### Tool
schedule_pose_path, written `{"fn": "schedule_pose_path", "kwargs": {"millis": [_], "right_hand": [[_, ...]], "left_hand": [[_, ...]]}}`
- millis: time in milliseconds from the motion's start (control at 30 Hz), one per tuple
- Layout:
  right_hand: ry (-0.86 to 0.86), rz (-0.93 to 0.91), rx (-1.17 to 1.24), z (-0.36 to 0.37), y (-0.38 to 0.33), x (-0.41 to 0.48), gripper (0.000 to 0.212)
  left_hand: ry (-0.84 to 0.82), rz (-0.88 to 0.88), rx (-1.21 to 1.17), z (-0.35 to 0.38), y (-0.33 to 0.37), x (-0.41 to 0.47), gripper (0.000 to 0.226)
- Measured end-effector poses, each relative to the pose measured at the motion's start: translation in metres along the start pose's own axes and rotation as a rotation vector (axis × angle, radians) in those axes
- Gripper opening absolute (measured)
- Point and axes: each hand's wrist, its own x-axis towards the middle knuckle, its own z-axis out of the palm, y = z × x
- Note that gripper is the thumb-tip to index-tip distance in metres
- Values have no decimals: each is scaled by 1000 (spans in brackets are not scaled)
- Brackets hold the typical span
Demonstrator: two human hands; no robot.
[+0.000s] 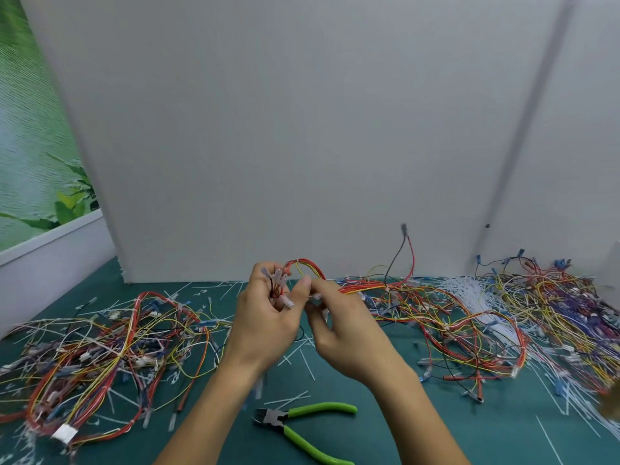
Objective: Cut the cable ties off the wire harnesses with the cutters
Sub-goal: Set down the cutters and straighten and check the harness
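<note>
My left hand and my right hand are raised together above the green mat, both gripping one wire harness of red, yellow and orange wires with clear connectors. The harness arches over my fingers and trails off to the right into a pile. The cutters, with bright green handles and dark jaws, lie open on the mat near the front edge, below my hands and touched by neither. I cannot make out a cable tie on the held harness.
A tangled harness pile fills the left of the mat, and another pile covers the right. Cut white tie scraps litter the mat. A grey panel stands upright behind.
</note>
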Motion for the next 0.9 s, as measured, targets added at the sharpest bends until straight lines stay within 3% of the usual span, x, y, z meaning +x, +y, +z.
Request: {"fn": "schedule_pose_path", "kwargs": {"millis": [200, 300, 433, 533, 733, 800, 900], "right_hand": [[-223, 58, -133, 13, -6, -2, 56], [-337, 115, -165, 17, -7, -6, 64], [-369, 118, -223, 19, -10, -4, 57], [-405, 100, -258, 17, -15, -2, 60], [-459, 84, -164, 22, -16, -9, 39], [-535, 165, -118, 22, -15, -11, 23], [-549, 158, -57, 15, -6, -8, 20]], "left_hand": [[4, -48, -66, 3, 2, 1, 54], [-73, -26, -63, 2, 2, 0, 54], [-309, 60, 147, -3, 5, -2, 36], [-398, 86, 251, -3, 5, -2, 17], [-577, -59, 220, -12, 1, 4, 11], [-568, -69, 184, -13, -3, 6, 15], [-385, -64, 166, -10, -9, 9, 26]]}}
